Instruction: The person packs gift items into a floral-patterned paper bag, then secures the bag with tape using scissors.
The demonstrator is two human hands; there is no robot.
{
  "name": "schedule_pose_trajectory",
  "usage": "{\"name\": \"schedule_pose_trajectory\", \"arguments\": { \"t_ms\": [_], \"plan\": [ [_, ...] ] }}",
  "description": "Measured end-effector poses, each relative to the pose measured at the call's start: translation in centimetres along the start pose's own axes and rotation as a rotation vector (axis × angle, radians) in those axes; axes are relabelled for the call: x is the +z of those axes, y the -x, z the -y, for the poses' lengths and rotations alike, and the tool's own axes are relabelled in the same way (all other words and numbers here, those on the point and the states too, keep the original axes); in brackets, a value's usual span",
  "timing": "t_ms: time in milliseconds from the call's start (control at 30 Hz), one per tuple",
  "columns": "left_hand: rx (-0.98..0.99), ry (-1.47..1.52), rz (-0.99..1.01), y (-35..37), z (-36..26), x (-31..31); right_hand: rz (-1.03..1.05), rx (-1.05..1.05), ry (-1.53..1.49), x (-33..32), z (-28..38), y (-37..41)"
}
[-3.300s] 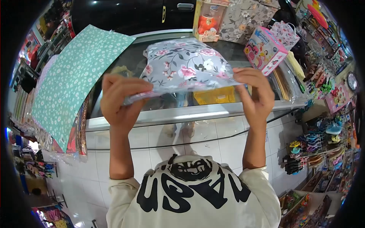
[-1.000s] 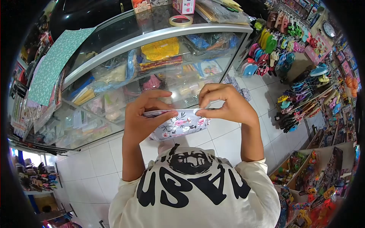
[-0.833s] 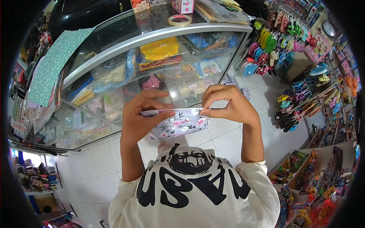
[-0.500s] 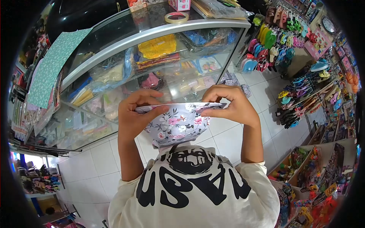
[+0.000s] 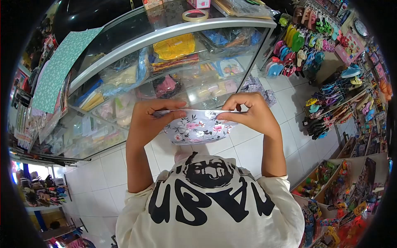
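Note:
Between my two hands, in front of my chest, is a pale grey floral paper sheet (image 5: 198,129) with pink and white flowers. Its upper edge runs nearly straight from hand to hand, and the lower part curves down toward my shirt. My left hand (image 5: 145,120) pinches the left end of that edge, thumb on the near side and fingers along the far side. At the right end, my right hand (image 5: 257,115) grips the edge between thumb and bent index finger. The sheet's far side is hidden from me.
A glass display case (image 5: 165,43) with bagged goods stands ahead, a tape roll (image 5: 195,15) on top. Green patterned paper (image 5: 66,66) hangs over its left side. Similar floral material (image 5: 259,90) lies on the tiled floor (image 5: 99,175). Sandal racks (image 5: 295,51) and toy shelves (image 5: 331,182) line the right.
My hands have come slightly closer together along the upper edge. The sheet's lower part has risen and tucked away from my shirt, so less of it shows.

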State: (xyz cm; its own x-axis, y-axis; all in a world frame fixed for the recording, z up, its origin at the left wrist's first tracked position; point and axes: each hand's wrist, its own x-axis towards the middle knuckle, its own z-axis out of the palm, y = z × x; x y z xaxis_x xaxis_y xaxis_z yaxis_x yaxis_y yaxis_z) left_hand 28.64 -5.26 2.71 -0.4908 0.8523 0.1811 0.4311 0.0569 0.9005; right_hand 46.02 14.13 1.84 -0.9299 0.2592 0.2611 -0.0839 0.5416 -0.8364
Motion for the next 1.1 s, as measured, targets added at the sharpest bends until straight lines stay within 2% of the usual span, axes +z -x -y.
{"name": "schedule_pose_trajectory", "arguments": {
  "t_ms": [200, 400, 500, 700, 800, 900, 1000, 1100],
  "plan": [
    [0.116, -0.022, 0.041, 0.0, 0.8, 0.0, -0.006, 0.017, 0.000, 0.1, 0.2, 0.2],
    [0.277, -0.247, 0.053, -0.1, 0.7, 0.3, -0.059, -0.089, 0.105, 0.1, 0.5, 0.4],
    [0.277, -0.220, 0.026, -0.1, 0.7, 0.6, -0.097, -0.186, 0.162, 0.1, 0.4, 0.6],
    [0.426, -0.127, -0.031, -0.6, 0.6, 0.8, -0.105, -0.269, 0.169, -0.3, 0.5, 0.4],
    [0.371, -0.079, -0.065, -0.8, 0.5, 0.4, -0.173, -0.285, 0.133, -0.5, 1.0, 0.3],
    [0.480, -0.057, -0.105, -1.5, 0.6, 0.3, -0.223, -0.331, 0.090, -0.6, 1.0, -0.1],
    [0.630, -0.071, -0.080, -2.1, 0.7, 0.1, -0.180, -0.348, 0.050, -1.3, 1.0, -0.1],
    [0.694, -0.061, -0.047, -2.4, 0.8, -0.1, -0.150, -0.377, 0.047, -1.7, 1.2, 0.0]
  ]
}}
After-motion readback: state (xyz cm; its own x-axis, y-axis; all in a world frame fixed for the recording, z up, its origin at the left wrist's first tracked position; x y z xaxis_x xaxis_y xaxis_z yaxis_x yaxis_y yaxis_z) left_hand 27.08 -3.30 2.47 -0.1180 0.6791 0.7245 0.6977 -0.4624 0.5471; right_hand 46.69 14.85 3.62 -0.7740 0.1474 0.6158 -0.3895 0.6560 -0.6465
